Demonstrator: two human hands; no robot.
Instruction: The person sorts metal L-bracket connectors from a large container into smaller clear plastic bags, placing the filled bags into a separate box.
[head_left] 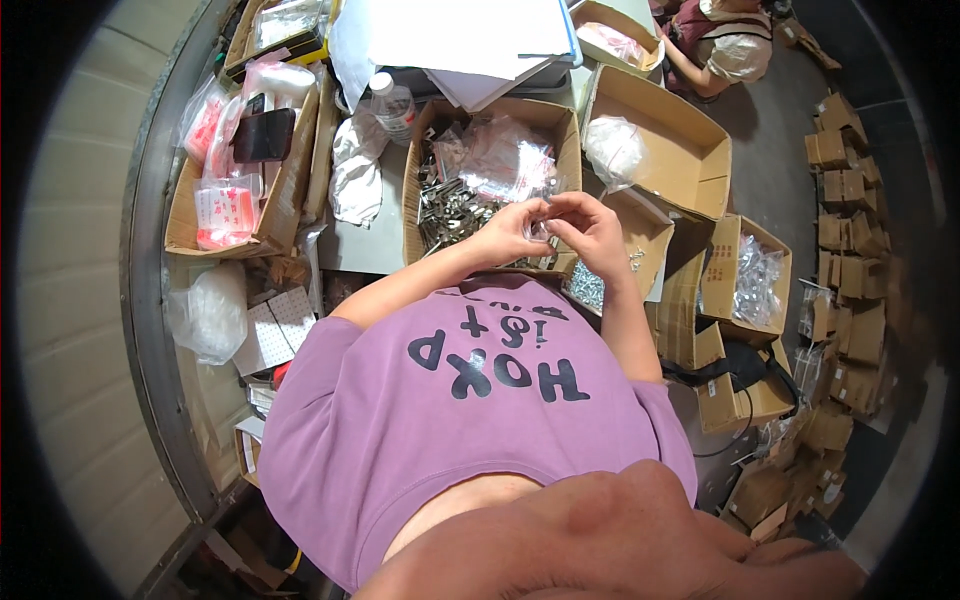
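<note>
My left hand [512,234] and my right hand [588,232] meet over the near right part of a cardboard box [411,195]. Between their fingertips is a small clear plastic bag [536,229]; its contents are too small to make out. Both hands have their fingers closed on it. Inside the box lie many loose metal parts [452,214], with a heap of clear plastic bags [510,160] behind them. Just right of my right hand stands a shallower cardboard box [655,238] with small silvery screws [586,288] in it.
A bottle [392,108] and white cloth [358,170] are left of the box. Further left, a carton [292,205] holds red-and-white packets and a phone [264,135]. Papers [460,40] lie behind. Another carton [690,165] holds a white bag [615,152]. A person [725,50] is at far right.
</note>
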